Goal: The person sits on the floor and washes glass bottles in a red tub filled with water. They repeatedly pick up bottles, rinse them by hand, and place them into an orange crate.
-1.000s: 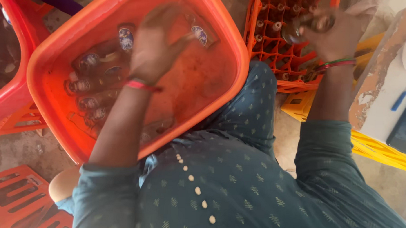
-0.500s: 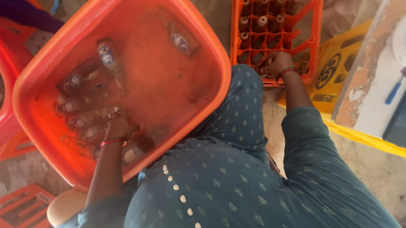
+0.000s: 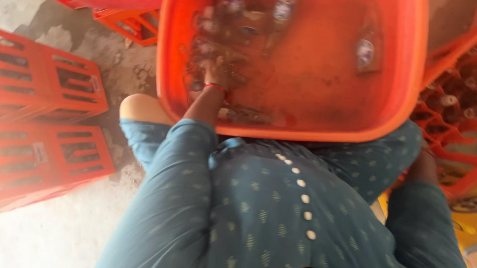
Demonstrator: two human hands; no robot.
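Submerged glass bottles in orange tub

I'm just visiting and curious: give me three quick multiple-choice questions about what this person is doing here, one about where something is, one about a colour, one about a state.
1. Where is the left hand?
A. In the tub among the bottles
B. On the stacked crates
C. Resting on the knee

2. What colour is the tub?
A. Blue
B. Orange-red
C. White

3. What state are the bottles in the tub in?
A. Standing upright in a dry row
B. Lying in cloudy water
C. Packed in a cardboard box

Answers:
1. A, the wrist with its red band goes down into the tub and the fingers sit among the bottles.
2. B, its rim and walls are orange-red.
3. B, they lie on their sides under a murky wet surface, one bottle apart from the rest.
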